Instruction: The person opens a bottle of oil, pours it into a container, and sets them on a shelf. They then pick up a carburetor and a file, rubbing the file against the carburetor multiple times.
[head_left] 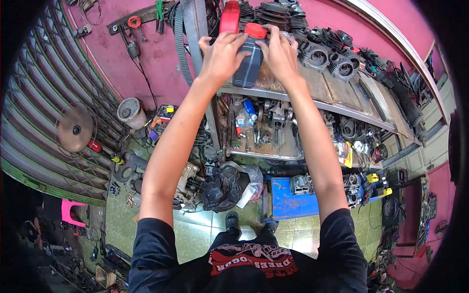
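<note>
A dark grey bottle [248,63] with a red cap [255,31] stands at the front of the upper shelf, between my two hands. My left hand [222,56] is against its left side, with thumb and fingertips on the upper part. From the other side my right hand [281,54] closes on it, the thumb near the shoulder and the index finger beside the cap. A red container [229,17] is just behind my left hand. The contact on the bottle's far side is hidden.
Greasy engine cylinders [314,56] crowd the upper shelf on the right. A metal post [194,29] rises left of my left hand. Below are a lower shelf [266,155] of parts, a black plastic bag [222,188] and a blue bench [293,207]. A fan [75,129] stands left.
</note>
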Demonstrator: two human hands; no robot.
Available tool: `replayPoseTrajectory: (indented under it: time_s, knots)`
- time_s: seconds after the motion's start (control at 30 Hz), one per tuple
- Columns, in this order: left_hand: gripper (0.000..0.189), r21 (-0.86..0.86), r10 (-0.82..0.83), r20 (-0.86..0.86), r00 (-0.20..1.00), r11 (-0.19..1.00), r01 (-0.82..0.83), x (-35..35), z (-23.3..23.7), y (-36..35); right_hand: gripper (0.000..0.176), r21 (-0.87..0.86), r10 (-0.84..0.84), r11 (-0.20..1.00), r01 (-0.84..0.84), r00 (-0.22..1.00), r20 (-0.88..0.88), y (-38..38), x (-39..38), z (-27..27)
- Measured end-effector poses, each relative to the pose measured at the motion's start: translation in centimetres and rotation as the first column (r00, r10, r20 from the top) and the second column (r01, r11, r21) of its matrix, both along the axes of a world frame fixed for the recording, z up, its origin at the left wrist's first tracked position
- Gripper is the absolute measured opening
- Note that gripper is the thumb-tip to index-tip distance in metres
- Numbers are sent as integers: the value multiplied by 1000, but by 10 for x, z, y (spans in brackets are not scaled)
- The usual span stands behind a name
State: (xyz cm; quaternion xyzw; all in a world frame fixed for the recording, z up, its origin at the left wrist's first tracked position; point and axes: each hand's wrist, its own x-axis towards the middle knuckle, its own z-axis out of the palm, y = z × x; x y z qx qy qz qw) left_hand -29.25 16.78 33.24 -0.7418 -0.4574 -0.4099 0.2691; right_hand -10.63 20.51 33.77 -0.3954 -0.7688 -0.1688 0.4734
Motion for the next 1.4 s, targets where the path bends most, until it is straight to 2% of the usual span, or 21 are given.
replayPoseTrajectory:
  time_s: [0.13,0.2,0.23,0.27,0.33,0.37,0.4,0.43,0.53,0.67,0.73,1.0,1.13,1.27,1.33,1.37,1.4]
  knots:
    - [45,46,50,-23,998,998,-49,-1,-9,2,48,15,-41,999,40,998,47,-19,3,-8]
    - [47,75,48,11,999,996,-49,-2,-11,-2,51,125,3,992,-18,992,124,-25,5,-19]
    - [47,75,49,13,999,996,-49,-3,-12,-5,62,170,-26,985,0,988,151,-22,5,-29]
    - [52,62,31,-18,999,998,-30,-5,-13,-8,62,172,-25,985,-2,988,153,-21,7,-36]
    - [57,50,16,-47,999,999,-14,-7,-13,-17,77,97,-62,994,47,985,159,-36,8,-43]
    - [64,28,42,-126,991,999,-39,-8,-14,-21,85,74,-77,995,66,984,160,-36,8,-45]
    - [71,7,67,-205,977,998,-67,-9,-15,-23,85,74,-75,995,64,984,160,-36,8,-44]
    - [91,-27,83,-219,972,995,-91,-12,-16,-22,86,95,-97,992,81,980,173,-36,7,-42]
    - [91,-8,145,-290,946,988,-154,-12,-13,-17,89,111,-121,989,100,973,196,-29,4,-38]
    - [89,-24,151,-340,928,985,-169,-13,-14,1,87,66,-146,989,135,964,224,-14,2,-38]
    - [83,39,185,-387,903,982,-184,-12,-13,9,86,50,-153,988,146,962,225,-7,1,-38]
    - [73,28,154,-364,919,988,-154,-13,-9,31,80,77,-97,993,85,978,184,17,-2,-38]
    - [71,44,191,-368,910,981,-188,-12,-6,37,81,99,-83,993,66,982,168,28,-5,-39]
    - [72,55,225,-381,897,974,-221,-13,-8,43,80,114,-118,989,99,977,175,34,-8,-40]
    - [66,80,191,-373,908,982,-174,-14,-7,45,79,115,-119,988,100,977,176,37,-9,-42]
    - [62,-57,135,-434,891,983,-177,-19,-2,48,81,108,-119,989,101,977,179,38,-9,-42]
    - [62,-58,136,-435,890,982,-178,-19,2,46,82,101,-120,990,103,976,181,40,-9,-42]
